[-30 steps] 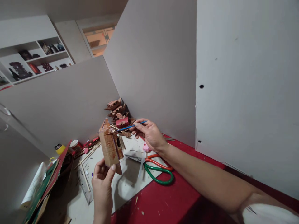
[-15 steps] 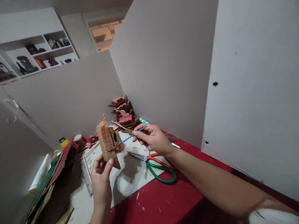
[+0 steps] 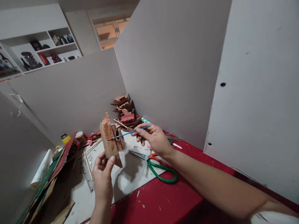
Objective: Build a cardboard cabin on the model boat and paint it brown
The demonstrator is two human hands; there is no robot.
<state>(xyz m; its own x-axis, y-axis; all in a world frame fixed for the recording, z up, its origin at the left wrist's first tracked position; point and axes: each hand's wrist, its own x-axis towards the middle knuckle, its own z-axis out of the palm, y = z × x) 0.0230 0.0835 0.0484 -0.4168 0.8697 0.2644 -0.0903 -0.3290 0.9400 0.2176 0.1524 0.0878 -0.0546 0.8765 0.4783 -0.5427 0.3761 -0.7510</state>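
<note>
My left hand (image 3: 104, 168) is closed on the lower end of a small cardboard model boat (image 3: 109, 141), held upright on end above the table. The boat's flat bottom faces me; its upper part is coated reddish brown, while the lower part is bare tan. Between the thumb and fingers of my right hand (image 3: 151, 137) is a thin blue paintbrush (image 3: 130, 132). Its bristle tip touches the boat's bottom near the middle. Under my right hand lie scissors (image 3: 163, 177) with one green and one orange handle loop, on the table.
Finished-looking brown model boats (image 3: 125, 109) are stacked in the far corner. Cardboard sheets (image 3: 53, 174) lean at left beside a paper roll (image 3: 42, 169). A ruler (image 3: 88, 177), thin sticks (image 3: 87, 163) and a yellow bottle (image 3: 65, 138) lie around the white board (image 3: 130, 186). Grey panels (image 3: 168, 68) enclose the table.
The brush tip has moved up along the boat's bottom, and the brush lies flatter. Brown coating now covers more of that side near the tip. The whole view has shifted slightly.
</note>
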